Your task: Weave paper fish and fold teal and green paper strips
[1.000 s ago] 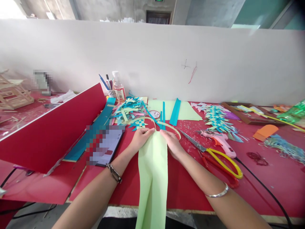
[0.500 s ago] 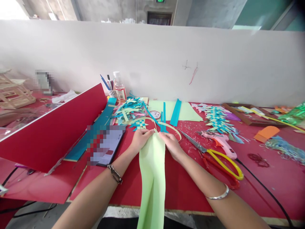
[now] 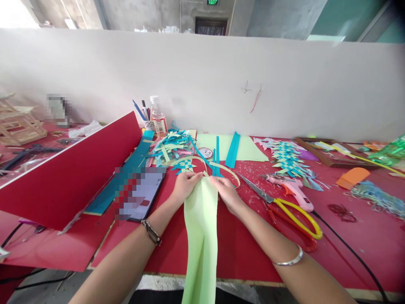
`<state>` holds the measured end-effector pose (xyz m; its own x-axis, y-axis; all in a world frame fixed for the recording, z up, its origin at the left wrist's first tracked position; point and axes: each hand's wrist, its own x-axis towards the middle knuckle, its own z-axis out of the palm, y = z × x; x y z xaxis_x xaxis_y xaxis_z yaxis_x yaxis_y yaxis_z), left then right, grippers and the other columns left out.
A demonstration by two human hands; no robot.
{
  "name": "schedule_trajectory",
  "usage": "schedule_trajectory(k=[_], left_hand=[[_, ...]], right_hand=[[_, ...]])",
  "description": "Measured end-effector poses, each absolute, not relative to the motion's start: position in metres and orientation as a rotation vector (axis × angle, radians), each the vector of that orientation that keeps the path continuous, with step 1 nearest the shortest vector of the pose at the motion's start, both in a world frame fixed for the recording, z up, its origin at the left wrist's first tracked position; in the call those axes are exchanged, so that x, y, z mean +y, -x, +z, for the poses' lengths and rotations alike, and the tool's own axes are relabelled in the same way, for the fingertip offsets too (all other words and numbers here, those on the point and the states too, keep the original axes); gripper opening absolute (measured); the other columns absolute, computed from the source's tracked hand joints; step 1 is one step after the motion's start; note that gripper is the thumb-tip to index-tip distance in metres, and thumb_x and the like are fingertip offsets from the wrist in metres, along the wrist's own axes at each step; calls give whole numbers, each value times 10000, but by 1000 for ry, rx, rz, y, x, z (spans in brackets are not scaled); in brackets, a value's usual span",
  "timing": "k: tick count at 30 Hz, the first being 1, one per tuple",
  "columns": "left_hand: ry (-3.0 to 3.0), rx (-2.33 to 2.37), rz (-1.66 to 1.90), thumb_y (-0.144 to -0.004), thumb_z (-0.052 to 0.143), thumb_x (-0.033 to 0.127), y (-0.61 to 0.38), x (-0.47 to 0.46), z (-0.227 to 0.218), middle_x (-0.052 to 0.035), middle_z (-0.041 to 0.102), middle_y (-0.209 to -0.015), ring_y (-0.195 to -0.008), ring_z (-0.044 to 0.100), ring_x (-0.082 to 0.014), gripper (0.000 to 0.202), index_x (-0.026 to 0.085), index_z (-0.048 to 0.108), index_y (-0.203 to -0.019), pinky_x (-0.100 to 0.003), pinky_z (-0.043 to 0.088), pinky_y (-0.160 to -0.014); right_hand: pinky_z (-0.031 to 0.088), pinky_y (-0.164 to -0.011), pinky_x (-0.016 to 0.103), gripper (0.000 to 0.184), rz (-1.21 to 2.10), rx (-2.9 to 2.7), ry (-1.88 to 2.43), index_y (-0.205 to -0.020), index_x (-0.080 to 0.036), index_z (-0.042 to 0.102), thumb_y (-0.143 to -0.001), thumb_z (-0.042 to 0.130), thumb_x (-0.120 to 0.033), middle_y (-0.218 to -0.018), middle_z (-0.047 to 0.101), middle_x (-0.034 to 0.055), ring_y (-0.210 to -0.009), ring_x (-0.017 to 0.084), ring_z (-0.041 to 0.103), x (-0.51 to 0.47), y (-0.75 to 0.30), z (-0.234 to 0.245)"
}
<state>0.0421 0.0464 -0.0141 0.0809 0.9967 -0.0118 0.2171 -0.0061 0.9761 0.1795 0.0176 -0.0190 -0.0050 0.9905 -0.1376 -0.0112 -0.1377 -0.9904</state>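
Observation:
A long pale green sheet of paper (image 3: 201, 223) hangs from both hands down past the table's front edge. My left hand (image 3: 187, 185) pinches its top left corner, and my right hand (image 3: 225, 189) pinches the top right. Just beyond the fingers, thin pale strips (image 3: 226, 168) curl over the table. A small blue-and-green woven paper piece (image 3: 185, 165) lies behind my left hand. Narrow blue paper strips (image 3: 216, 156) lie behind the held sheet. To the right of my right hand are large scissors (image 3: 271, 198) with yellow and red handles, blades apart.
A phone (image 3: 148, 192) lies left of my left forearm, beside an upright red board (image 3: 79, 169). Cut strips (image 3: 174, 145) pile up near a bottle (image 3: 158, 118). On the right are a pink glue gun (image 3: 295, 190) with its cord, a woven paper strip (image 3: 288, 158) and a wooden frame (image 3: 332, 156).
Both hands stay almost still on the pale green paper. At the far left, a dark object has come into view behind the red board.

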Motion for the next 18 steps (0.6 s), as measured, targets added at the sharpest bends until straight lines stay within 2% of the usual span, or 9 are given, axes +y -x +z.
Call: schedule_trajectory(k=[3, 5, 8, 11, 15, 18], left_hand=[[-1379, 1307, 1086, -611, 578, 474, -41, 47, -13, 47, 408, -452, -448, 357, -63, 379, 134, 493, -466, -187, 249, -422], [-1350, 1292, 1107, -622, 574, 476, -41, 48, -13, 37, 466, -505, -490, 413, -73, 358, 135, 528, -522, -180, 296, -456], [-1275, 1259, 1100, -636, 573, 484, -40, 48, -13, 7, 583, -673, -587, 519, -101, 363, 160, 588, -800, -186, 379, -524], [-1202, 1230, 1078, -651, 562, 500, -38, 48, -13, -43, 626, -841, -687, 579, -133, 464, 175, 541, -982, -216, 433, -587], [-1191, 1174, 1002, -640, 576, 500, -35, 49, -14, -77, 639, -879, -700, 597, -158, 472, 150, 572, -957, -241, 448, -595], [-1226, 1169, 957, -622, 589, 498, -34, 49, -15, -66, 646, -750, -613, 577, -150, 424, 117, 622, -805, -231, 421, -535]], right_hand=[[241, -378, 216, 350, 1306, -1140, 1270, -562, -186, 484, -658, 541, -518, -423, 400, -60, -388, 79, 367, 17, -181, -18], [252, -389, 221, 344, 1296, -1133, 1241, -571, -189, 495, -668, 539, -515, -433, 415, -56, -396, 83, 379, 17, -182, -18], [302, -426, 241, 331, 1283, -1090, 1210, -611, -195, 536, -680, 531, -518, -463, 469, -40, -425, 104, 430, 18, -185, -18], [354, -465, 262, 339, 1248, -1024, 1200, -650, -203, 571, -679, 522, -537, -521, 553, -12, -491, 142, 507, 21, -188, -20], [411, -530, 273, 367, 1228, -942, 1168, -817, -216, 603, -671, 526, -544, -704, 643, 15, -654, 186, 582, 25, -191, -25], [395, -482, 253, 353, 1251, -941, 1158, -765, -212, 595, -667, 530, -545, -632, 615, 0, -573, 153, 557, 25, -191, -23]])
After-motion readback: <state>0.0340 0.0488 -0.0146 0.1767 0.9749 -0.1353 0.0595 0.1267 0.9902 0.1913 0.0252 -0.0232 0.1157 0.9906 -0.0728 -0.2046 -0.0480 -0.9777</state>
